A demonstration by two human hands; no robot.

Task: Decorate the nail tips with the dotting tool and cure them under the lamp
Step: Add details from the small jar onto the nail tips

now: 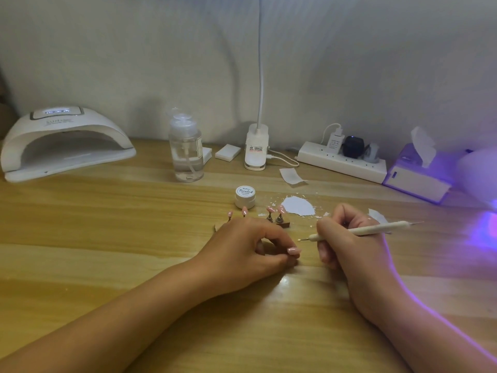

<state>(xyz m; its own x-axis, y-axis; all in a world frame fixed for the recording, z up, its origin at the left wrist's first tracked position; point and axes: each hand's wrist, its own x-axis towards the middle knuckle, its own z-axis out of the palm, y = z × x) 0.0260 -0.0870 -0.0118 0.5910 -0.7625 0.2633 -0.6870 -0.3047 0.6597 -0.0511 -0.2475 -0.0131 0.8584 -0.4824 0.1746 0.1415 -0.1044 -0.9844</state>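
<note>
Right hand (347, 238) pinches dotting tool (376, 228) pen-style for control, point just beside nail tip (293, 250). I read left hand (250, 246) curled, pinching tip, braced mid-tabletop (134, 238) for steadiness. Lamp (67, 141) waits at far-left corner.

The small white jar (245, 196) at the centre of the frame carries the word "Painted" in black script across its lid; the finer lines of print above and below that word are too small to read. On the white curing lamp (67, 135) at the upper left, grey lettering on the top begins "SUN", and the characters after it blur. Its lit display (57, 112) shows glowing marks that cannot be made out. The clip lamp base (256, 148) bears a label with red and black print, illegible. Print on the white charger (334, 141) is likewise unreadable.
</note>
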